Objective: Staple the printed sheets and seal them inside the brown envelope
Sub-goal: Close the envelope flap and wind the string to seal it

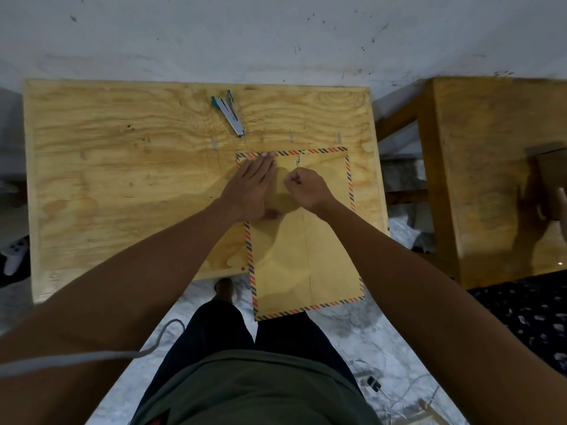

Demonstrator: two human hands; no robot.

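A brown envelope with a red-and-blue striped border lies on the plywood table, its near end hanging over the table's front edge. Its flap is folded down, and a small round string button shows near the far edge. My left hand presses flat on the envelope's upper left part, fingers straight. My right hand hovers over the flap area with fingertips pinched together, apparently on the thin closure string. The printed sheets are not visible. A teal-and-silver stapler lies at the table's far side.
A second wooden table stands to the right across a gap. A grey wall rises behind. A white controller lies on the floor at left, a grey cable crosses below my left arm, and my legs stand on marbled floor.
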